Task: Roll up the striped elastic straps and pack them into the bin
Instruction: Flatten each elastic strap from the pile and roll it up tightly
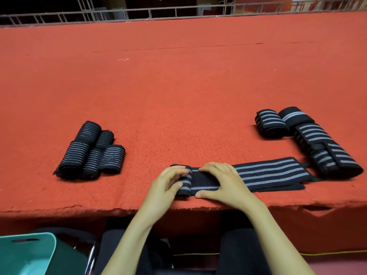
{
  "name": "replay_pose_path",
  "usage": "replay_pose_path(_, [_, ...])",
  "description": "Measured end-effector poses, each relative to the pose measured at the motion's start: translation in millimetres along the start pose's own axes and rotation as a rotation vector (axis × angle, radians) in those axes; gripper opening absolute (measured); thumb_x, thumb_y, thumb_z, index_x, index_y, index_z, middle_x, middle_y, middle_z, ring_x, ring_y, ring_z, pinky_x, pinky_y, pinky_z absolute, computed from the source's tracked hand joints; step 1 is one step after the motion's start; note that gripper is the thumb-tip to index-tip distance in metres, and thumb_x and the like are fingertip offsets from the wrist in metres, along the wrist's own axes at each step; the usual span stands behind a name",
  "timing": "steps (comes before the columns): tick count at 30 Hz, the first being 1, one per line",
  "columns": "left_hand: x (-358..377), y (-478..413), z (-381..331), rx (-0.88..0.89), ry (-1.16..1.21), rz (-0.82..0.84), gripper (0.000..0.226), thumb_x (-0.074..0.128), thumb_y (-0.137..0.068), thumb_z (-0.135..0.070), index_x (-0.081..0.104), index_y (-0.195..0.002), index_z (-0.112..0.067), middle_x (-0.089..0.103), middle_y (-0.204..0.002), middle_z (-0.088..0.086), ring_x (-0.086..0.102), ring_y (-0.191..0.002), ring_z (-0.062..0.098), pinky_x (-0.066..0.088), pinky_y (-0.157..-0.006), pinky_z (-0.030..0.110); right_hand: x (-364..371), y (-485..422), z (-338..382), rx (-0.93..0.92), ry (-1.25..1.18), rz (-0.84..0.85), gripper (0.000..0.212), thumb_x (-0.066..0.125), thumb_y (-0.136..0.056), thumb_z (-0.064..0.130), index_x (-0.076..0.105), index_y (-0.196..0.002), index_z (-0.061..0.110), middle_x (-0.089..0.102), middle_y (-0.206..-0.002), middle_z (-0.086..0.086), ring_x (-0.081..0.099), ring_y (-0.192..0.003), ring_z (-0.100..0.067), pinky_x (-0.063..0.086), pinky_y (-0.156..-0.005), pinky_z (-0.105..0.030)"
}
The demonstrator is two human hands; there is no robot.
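Observation:
A black strap with grey stripes (272,172) lies flat along the near edge of the red table, its left end turned over into a small roll (185,183). My left hand (166,185) grips that roll, fingers curled over its top and thumb against its side. My right hand (220,183) presses flat on the strap just right of the roll. Several rolled straps (90,150) sit in a cluster at the left. More straps, folded or loosely rolled (309,135), are piled at the right. A teal bin (25,255) stands below the table at the lower left.
The red felt-covered table (178,86) stretches far back to a wire rack (158,12). Its front edge runs just under my hands. My dark-clad legs and a chair frame (91,257) show beneath the table.

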State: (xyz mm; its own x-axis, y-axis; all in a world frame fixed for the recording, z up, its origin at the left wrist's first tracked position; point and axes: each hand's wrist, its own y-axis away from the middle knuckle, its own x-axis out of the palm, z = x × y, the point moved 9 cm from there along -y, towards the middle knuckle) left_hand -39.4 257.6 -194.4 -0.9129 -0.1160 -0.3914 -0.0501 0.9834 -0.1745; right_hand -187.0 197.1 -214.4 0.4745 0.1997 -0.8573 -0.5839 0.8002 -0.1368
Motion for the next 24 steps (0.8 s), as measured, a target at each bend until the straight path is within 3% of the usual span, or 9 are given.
replay_pose_path(2, [-5,-1,6,-0.045,0.071,0.008,0.035,0.059,-0.085,0.007,0.066,-0.103,-0.022,0.052,-0.125,-0.009,0.050,-0.114,-0.008,0.037,-0.098,0.009,-1,1,1,0.010,-0.004,0.002,0.070,0.063,-0.069,0.072,0.049,-0.129,0.038,0.042,-0.130,0.025,0.024,-0.118,0.010,0.010,-0.111,-0.021])
replay_pose_path(4, [-12,-2,14,-0.061,-0.024,-0.054,0.034,0.068,-0.082,-0.002,0.064,-0.104,-0.028,0.046,-0.128,-0.011,0.048,-0.115,-0.006,0.036,-0.099,0.009,0,1,2,0.014,-0.003,0.004,0.071,0.061,-0.069,0.074,0.049,-0.130,0.038,0.041,-0.131,0.025,0.023,-0.118,0.011,0.010,-0.111,-0.021])
replay_pose_path(7, [-12,2,24,-0.143,-0.128,-0.135,0.043,0.072,-0.080,-0.019,0.053,-0.115,-0.035,0.042,-0.120,-0.018,0.045,-0.115,0.006,0.038,-0.099,0.020,2,3,2,-0.008,0.037,0.007,0.079,0.052,-0.067,0.082,0.047,-0.133,0.037,0.042,-0.132,0.023,0.030,-0.125,0.004,0.014,-0.116,-0.035])
replay_pose_path(8, [-11,4,26,-0.169,-0.107,-0.161,0.044,0.072,-0.081,-0.021,0.050,-0.116,-0.035,0.043,-0.116,-0.019,0.048,-0.111,0.008,0.041,-0.093,0.018,3,3,3,-0.007,0.048,0.016,0.083,0.049,-0.066,0.085,0.045,-0.134,0.038,0.042,-0.132,0.022,0.030,-0.128,0.002,0.013,-0.117,-0.039])
replay_pose_path(11, [-8,5,27,-0.215,-0.080,-0.187,0.047,0.072,-0.081,-0.022,0.043,-0.116,-0.033,0.048,-0.113,-0.012,0.054,-0.099,0.006,0.044,-0.079,0.012,3,-1,9,0.033,0.077,0.057,0.088,0.040,-0.065,0.089,0.034,-0.140,0.044,0.042,-0.133,0.018,0.030,-0.131,-0.004,0.005,-0.119,-0.047])
replay_pose_path(14, [-9,0,32,-0.296,-0.119,-0.147,0.051,0.072,-0.080,-0.026,0.039,-0.118,-0.030,0.055,-0.108,-0.009,0.057,-0.098,0.010,0.047,-0.085,0.026,5,-3,15,0.038,0.089,0.091,0.088,0.035,-0.065,0.088,0.027,-0.143,0.049,0.041,-0.132,0.016,0.031,-0.131,-0.006,0.002,-0.118,-0.050])
replay_pose_path(20, [-10,-2,23,-0.288,-0.191,-0.182,0.041,0.068,-0.080,-0.029,0.045,-0.114,-0.030,0.059,-0.106,-0.007,0.061,-0.093,0.014,0.050,-0.086,0.036,10,-1,11,0.031,0.115,0.120,0.091,0.017,-0.064,0.091,0.027,-0.144,0.049,0.036,-0.140,0.017,0.024,-0.135,-0.003,0.003,-0.118,-0.050])
replay_pose_path(24, [-22,6,22,-0.265,-0.120,-0.294,0.039,0.066,-0.081,-0.018,0.047,-0.114,-0.027,0.053,-0.108,-0.005,0.055,-0.094,0.012,0.045,-0.080,0.026,16,-9,28,0.005,0.153,0.168,0.090,0.017,-0.067,0.087,0.021,-0.147,0.046,0.035,-0.143,0.014,0.024,-0.135,-0.007,0.006,-0.117,-0.050])
